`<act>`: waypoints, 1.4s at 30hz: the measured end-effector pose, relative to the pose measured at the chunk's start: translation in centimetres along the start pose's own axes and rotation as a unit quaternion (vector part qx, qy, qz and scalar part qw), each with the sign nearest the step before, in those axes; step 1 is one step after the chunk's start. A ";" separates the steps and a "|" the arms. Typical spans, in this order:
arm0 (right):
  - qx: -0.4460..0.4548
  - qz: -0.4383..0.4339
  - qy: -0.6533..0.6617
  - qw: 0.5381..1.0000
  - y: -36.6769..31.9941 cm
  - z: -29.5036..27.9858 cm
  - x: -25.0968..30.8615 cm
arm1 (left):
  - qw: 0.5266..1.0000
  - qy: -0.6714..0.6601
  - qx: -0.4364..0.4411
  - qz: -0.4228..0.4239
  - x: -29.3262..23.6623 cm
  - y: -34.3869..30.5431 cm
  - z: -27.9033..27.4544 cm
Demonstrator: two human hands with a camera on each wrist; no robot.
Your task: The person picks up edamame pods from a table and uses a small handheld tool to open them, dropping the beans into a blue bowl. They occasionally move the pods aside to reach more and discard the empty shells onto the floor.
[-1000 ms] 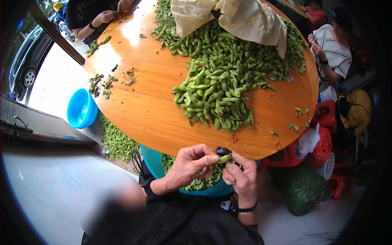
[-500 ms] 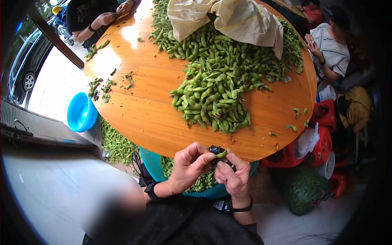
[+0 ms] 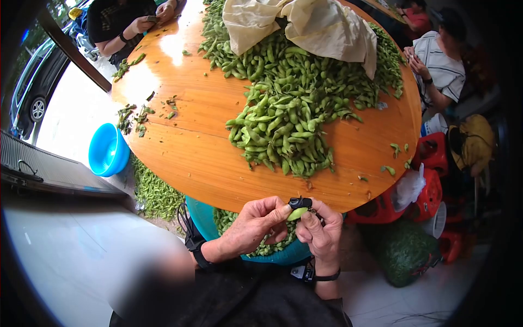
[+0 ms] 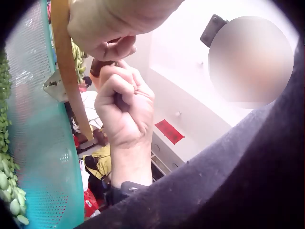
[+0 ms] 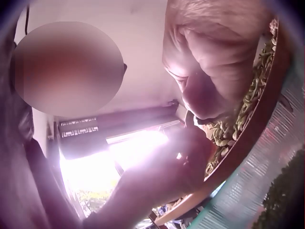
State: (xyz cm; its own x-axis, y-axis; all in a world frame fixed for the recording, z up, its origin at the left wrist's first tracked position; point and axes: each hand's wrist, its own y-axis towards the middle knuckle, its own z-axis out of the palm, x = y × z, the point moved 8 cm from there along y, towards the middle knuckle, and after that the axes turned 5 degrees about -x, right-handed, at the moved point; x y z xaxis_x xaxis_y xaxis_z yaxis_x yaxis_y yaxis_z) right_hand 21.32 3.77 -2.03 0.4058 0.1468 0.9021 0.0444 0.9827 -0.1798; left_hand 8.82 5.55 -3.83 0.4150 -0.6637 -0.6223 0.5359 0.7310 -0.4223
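Note:
My left hand [image 3: 256, 224] pinches one end of a plump green soybean pod [image 3: 296, 214] between thumb and fingertips. At its other end, the thumb of my right hand [image 3: 320, 235] presses in with the fingers curled. A small black piece [image 3: 299, 203] sits just above the pod at the right fingertips; its kind does not show clearly. Both hands are over a teal basket [image 3: 197, 219] of green pods [image 3: 223, 220], close to the table's near edge. In the left wrist view my right hand [image 4: 127, 102] is curled, and the pod is hidden by fingers.
A large heap of soybean pods [image 3: 289, 125] with a cream cloth [image 3: 338, 32] on top covers much of the wooden table [image 3: 190, 147]. A blue basin [image 3: 109, 150] stands left, near pods on the floor [image 3: 152, 182]. Red stools [image 3: 430, 196] stand right. Two people sit across the table.
Both hands rose slightly to the left with the pod tilted half a second ago, then came back down to the right, with the pod lying flatter.

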 end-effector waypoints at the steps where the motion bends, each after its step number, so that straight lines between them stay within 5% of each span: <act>1: -0.001 0.000 0.000 1.000 0.0 -0.1 0.1 | 0.999 0.023 0.030 -0.010 0.2 -0.1 0.3; 2: 0.000 -0.004 -0.014 1.000 0.0 -0.1 0.2 | 0.999 0.023 0.030 -0.010 0.0 -0.2 0.1; 5: -0.008 -0.009 -0.050 0.999 0.1 -0.1 0.6 | 0.934 0.337 0.009 0.119 -2.4 -0.9 0.2; 8: -0.016 -0.021 -0.113 0.993 0.1 0.2 0.9 | 0.904 0.386 0.016 0.182 -3.0 -0.8 0.3; 9: -0.020 -0.034 -0.155 0.987 0.1 0.3 1.0 | 0.929 0.351 0.013 0.115 -2.6 -0.6 -0.1; 13: -0.027 -0.030 -0.168 0.985 0.0 0.1 0.6 | 0.932 0.351 0.029 0.079 -1.7 -0.1 -0.7; 15: -0.028 -0.110 -0.274 0.955 0.0 0.1 1.3 | 0.870 0.434 0.038 0.229 -3.5 -0.8 1.0; 22: -0.020 -0.001 -0.128 0.992 -0.1 0.5 0.6 | 0.830 0.456 0.027 0.321 -4.6 -1.6 1.3; 24: -0.006 -0.016 -0.119 0.993 -0.1 0.9 0.8 | 0.859 0.446 0.023 0.251 -4.2 -1.4 0.8; 34: 0.005 0.019 -0.006 1.000 0.2 0.5 -1.1 | 0.888 0.423 0.027 0.176 -3.6 -1.1 -0.1; 36: -0.004 0.025 -0.012 1.000 0.3 0.5 -0.8 | 0.978 0.203 0.055 -0.014 -1.3 -0.6 -0.9; 37: -0.003 0.024 -0.013 1.000 0.3 0.7 -0.6 | 0.977 0.198 0.073 -0.020 -1.3 -0.6 -0.7; 39: -0.048 -0.063 -0.229 0.970 0.3 0.6 1.0 | 0.976 0.208 0.056 -0.012 -1.1 -0.5 -0.3; 40: -0.047 -0.063 -0.230 0.970 0.5 0.8 0.7 | 0.975 0.218 0.039 -0.007 -1.0 -0.5 -0.4; 42: -0.067 -0.332 -0.411 0.846 -0.7 2.7 3.6 | 0.967 0.243 0.065 -0.031 -0.5 -0.5 -0.6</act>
State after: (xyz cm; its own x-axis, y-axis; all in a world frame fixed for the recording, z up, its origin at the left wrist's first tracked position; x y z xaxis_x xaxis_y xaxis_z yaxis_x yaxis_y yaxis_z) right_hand 20.30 3.94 2.34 -0.5199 -0.3490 0.7796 0.1395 0.8658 0.4806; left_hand 7.94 5.66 -3.67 0.0012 -0.5287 -0.8488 0.6499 0.6455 -0.4012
